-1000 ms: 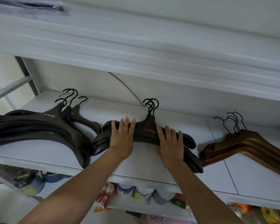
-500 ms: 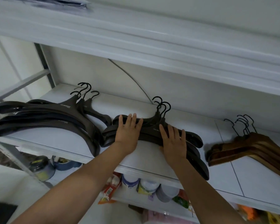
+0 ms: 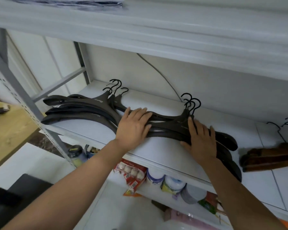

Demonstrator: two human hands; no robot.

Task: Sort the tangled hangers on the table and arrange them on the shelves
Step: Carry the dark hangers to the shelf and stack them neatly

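Flat and unclenched, gripping nothing, the left hand (image 3: pixel 133 128) and right hand (image 3: pixel 201 141) are pressed onto the middle stack of black hangers (image 3: pixel 170 128), laid on the white shelf (image 3: pixel 156 151) between a second black stack (image 3: pixel 80 110) and wooden hangers (image 3: pixel 269 158), probably to be squared up by type.

Matte black-brown hangers (image 3: pixel 170 128) with black hooks (image 3: pixel 192 103) before me, white shelf (image 3: pixel 165 151), reddish-brown wooden hangers (image 3: pixel 269 158) to my right, grey shelf post (image 3: pixel 15 83), pale tan wood-grain table (image 3: pixel 7 130) to my left, red packet (image 3: pixel 131 173) below.
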